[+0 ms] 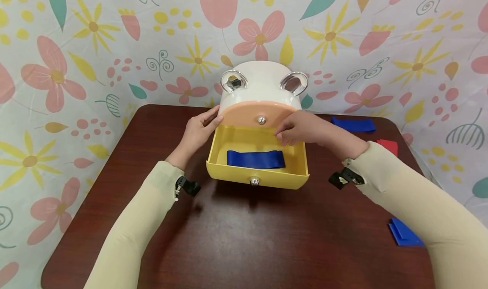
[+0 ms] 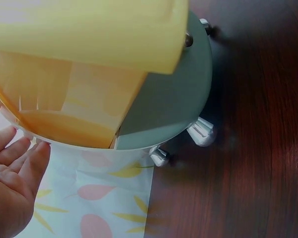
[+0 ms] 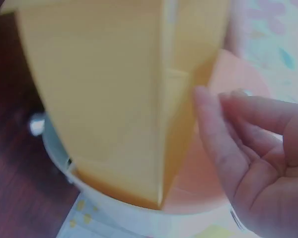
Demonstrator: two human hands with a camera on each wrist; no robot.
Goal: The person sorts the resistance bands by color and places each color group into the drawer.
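Observation:
A white rounded cabinet with two silver ear-like loops stands at the back of the table. Its peach upper drawer is in; the yellow drawer below is pulled out, with a folded blue strip lying inside. My left hand rests its fingertips on the cabinet's left side, fingers fairly straight in the left wrist view. My right hand is at the yellow drawer's right rear, its loosely bent fingertips by the side wall, with nothing visible between them.
At the right of the table lie a blue strip, a red piece and a folded blue piece. A flower-patterned cloth hangs behind the dark wooden table. Underneath the cabinet are silver feet.

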